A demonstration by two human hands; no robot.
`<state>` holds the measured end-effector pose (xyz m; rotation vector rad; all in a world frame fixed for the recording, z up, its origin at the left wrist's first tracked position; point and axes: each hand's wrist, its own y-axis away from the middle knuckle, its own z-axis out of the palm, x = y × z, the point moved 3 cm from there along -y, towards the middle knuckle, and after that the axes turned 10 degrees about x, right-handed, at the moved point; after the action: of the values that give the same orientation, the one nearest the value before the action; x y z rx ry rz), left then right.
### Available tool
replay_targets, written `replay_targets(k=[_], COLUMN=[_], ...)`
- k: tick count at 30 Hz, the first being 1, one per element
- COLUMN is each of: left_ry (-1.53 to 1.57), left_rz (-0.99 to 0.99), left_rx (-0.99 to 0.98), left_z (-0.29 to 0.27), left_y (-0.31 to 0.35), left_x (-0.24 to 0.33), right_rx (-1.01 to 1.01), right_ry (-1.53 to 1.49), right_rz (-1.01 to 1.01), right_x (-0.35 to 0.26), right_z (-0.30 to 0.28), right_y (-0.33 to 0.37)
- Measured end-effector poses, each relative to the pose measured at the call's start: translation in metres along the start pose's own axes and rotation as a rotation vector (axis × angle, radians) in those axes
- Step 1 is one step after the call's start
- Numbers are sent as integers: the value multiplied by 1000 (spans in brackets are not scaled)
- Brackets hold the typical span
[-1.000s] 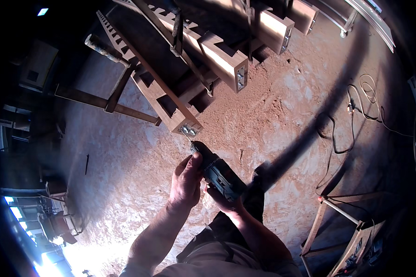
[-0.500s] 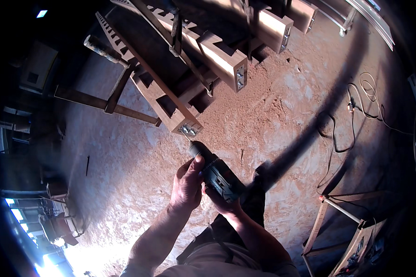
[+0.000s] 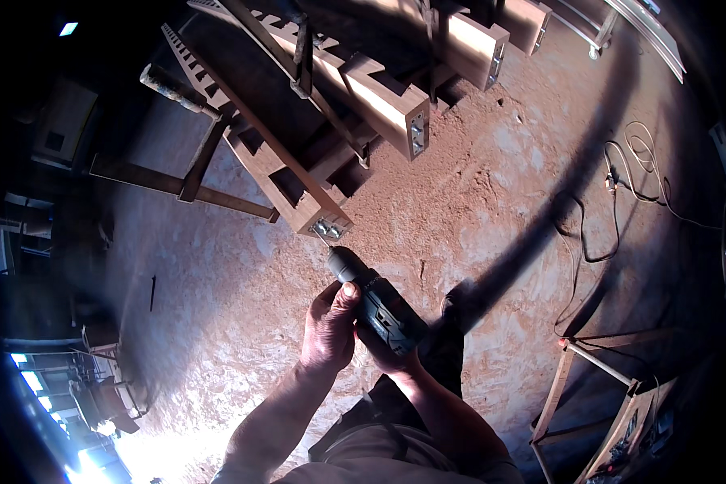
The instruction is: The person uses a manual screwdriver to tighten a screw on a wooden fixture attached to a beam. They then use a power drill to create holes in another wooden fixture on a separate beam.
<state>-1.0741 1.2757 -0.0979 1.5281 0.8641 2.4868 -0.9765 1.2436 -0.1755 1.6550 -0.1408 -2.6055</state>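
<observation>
The person is holding a dark cordless drill (image 3: 377, 302) in both hands; the right hand (image 3: 391, 357) is gripping the handle from below, mostly hidden by the tool; the left hand (image 3: 331, 327) is wrapping closed around the drill body, thumb on top; the drill's bit is pointing up-left at a metal bracket (image 3: 328, 229) on the end of a wooden beam (image 3: 278, 173); a second beam (image 3: 387, 101) is lying just beyond; cables (image 3: 621, 189) are trailing across the sawdust floor (image 3: 476, 210) at right; a wooden frame (image 3: 577, 387) is standing lower right.
</observation>
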Motion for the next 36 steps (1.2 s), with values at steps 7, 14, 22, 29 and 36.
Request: replay_targets(k=[7, 14, 22, 29, 36], left_ry=[15, 18, 50, 53, 63], left_rz=[-5, -3, -16, -25, -26], left_rx=[4, 15, 16, 8, -1], left_z=[1, 1, -1, -2, -2], left_y=[-2, -3, -7, -8, -10], left_x=[3, 5, 5, 7, 9], right_rx=[31, 75, 53, -26, -37], right_ry=[39, -20, -47, -44, -55], right_rz=[4, -21, 4, 36, 70], right_x=[4, -7, -9, 7, 4], right_z=[1, 8, 10, 6, 9], right_y=[1, -4, -7, -5, -8])
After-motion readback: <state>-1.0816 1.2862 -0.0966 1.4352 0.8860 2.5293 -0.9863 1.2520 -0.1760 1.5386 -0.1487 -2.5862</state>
